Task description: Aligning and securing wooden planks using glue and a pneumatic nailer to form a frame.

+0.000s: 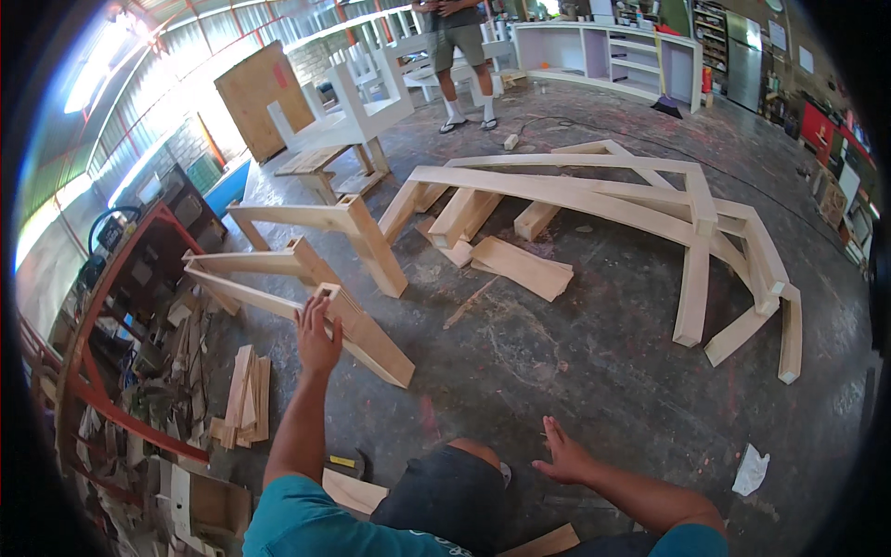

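The right hand [563,457] was found spread wide above the concrete floor [594,381], with no object discernible, while the left hand [318,341], fingers extended, was set against the top corner of the nearest wooden leg frame [376,356]; whether it was gripped could not be told. That frame, stood on the floor ahead-left, was judged stiff and moderately heavy, best held at its leg-and-rail joint. Beyond it, overlapping wooden frames [557,196] were noted.
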A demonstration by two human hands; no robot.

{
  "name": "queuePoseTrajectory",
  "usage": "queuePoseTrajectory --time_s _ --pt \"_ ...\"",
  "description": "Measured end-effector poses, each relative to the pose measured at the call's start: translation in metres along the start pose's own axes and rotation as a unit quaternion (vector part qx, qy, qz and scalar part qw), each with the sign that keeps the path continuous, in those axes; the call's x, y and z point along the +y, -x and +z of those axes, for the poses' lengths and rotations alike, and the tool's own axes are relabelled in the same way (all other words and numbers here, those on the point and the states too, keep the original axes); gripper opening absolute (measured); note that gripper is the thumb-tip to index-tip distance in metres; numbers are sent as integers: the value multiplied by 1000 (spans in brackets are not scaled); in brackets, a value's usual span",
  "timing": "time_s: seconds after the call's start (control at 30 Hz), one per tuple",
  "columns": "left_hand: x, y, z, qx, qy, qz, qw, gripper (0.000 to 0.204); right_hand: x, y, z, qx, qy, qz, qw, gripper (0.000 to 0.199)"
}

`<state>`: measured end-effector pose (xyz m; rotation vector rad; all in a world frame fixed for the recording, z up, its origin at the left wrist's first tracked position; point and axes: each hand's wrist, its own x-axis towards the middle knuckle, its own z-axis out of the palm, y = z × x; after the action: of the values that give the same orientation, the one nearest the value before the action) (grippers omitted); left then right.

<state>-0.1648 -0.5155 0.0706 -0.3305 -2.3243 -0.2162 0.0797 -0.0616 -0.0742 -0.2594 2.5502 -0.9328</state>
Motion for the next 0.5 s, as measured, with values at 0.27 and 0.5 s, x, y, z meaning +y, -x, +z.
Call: queuePoseTrajectory --time_s 0.27,0.5 --pt "-114 -45 -1 -6 -64 -99 993 42 3 -5 4 -2 -53 -1 999 102" --pt "-139 -49 31 -16 -241 -133 961 39 -4 0 10 -66 -40 87 993 102"
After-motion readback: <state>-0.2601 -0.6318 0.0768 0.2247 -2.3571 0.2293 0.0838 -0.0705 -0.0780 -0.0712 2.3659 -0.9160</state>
